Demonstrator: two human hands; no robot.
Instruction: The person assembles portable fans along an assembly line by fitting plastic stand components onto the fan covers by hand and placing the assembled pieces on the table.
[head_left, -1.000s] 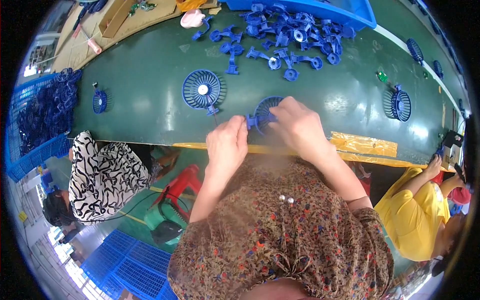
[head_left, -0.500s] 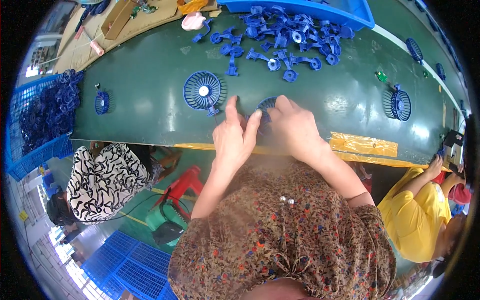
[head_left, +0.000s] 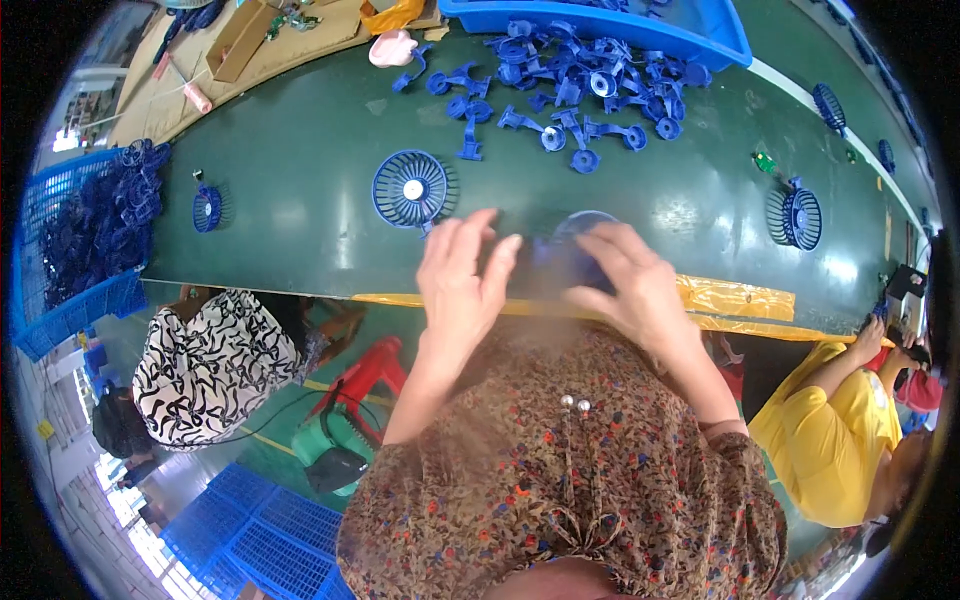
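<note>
My right hand [head_left: 640,288] has its thumb and fingers round the right side of a blue plastic fan cage [head_left: 580,228], which is blurred and partly hidden by them. To its left, my left hand [head_left: 462,272] is empty, its thumb and fingers apart above the table's front edge. Just beyond those fingertips lies another blue fan cage [head_left: 409,166], round and slatted with a white centre, its short stem toward me.
Blue plastic brackets [head_left: 575,85] lie heaped before a blue tray [head_left: 600,27] at the back. More fan cages rest left [head_left: 206,208] and right [head_left: 802,217] on the green table [head_left: 310,200]. A full blue basket [head_left: 70,300] stands left. People sit on both sides.
My right hand has moved right, carrying the fan cage with it. The left hand has come away from that cage, its fingers now spread.
</note>
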